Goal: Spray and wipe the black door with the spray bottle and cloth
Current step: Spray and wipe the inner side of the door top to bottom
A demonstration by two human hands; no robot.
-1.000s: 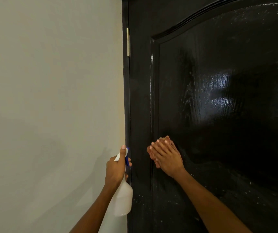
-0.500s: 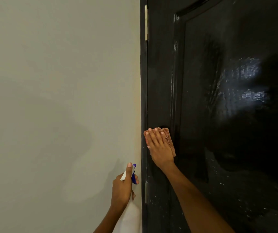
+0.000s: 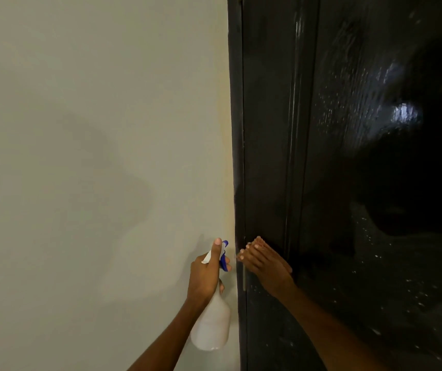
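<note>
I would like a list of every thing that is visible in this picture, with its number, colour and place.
door: one, glossy black, right half of the view, droplets on its panel
door frame: one, black strip, between door and wall
wall: one, pale grey, left half
spray bottle: one, white with blue trigger, low centre, in front of the wall
cloth: not visible now, possibly under the right hand
left hand: one, wrapped around the bottle's neck
right hand: one, flat on the door's left edge
</note>
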